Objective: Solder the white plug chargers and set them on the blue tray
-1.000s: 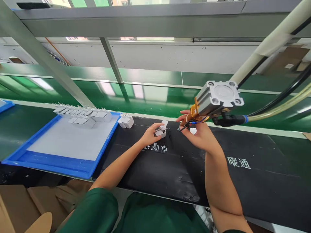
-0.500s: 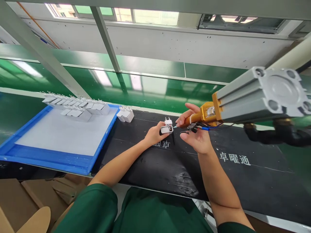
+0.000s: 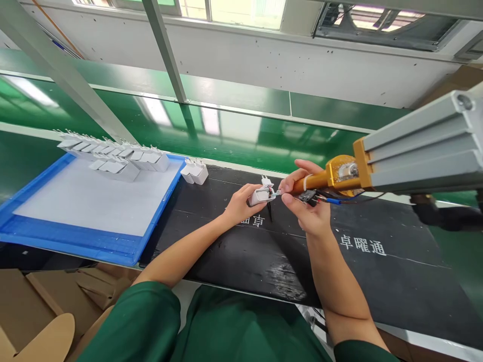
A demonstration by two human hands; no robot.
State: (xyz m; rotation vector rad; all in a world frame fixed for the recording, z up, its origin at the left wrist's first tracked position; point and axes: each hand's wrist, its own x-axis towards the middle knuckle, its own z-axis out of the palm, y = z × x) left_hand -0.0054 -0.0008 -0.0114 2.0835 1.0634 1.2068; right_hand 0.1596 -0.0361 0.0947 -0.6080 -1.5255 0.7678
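Note:
My left hand [image 3: 244, 205] is closed around a white plug charger housing [image 3: 258, 196], tilted with its open side showing. A white two-pin plug piece [image 3: 266, 182] stands at its far edge, with small parts inside that I cannot make out. My right hand [image 3: 307, 203] grips the front of a dispensing gun by its gold barrel [image 3: 315, 181], the thumb below near a small black switch [image 3: 308, 196] with wires. The gun's thin pale-green tip [image 3: 277, 193] reaches the housing's right side; whether it touches is unclear. Behind the barrel sits a large grey metal cylinder [image 3: 422, 151].
On the left, a blue tray [image 3: 113, 250] with a white liner holds several white plug chargers [image 3: 121, 168] in rows. Two more chargers [image 3: 194, 172] stand beside it on the black mat [image 3: 241, 261]. Cardboard [image 3: 30, 301] lies below left. A grey post [image 3: 166, 55] rises behind.
My left hand has tilted the housing and shifted slightly right. My right thumb has moved closer to the fingers on the gun, and the gun sits further right in view, its tip at the housing.

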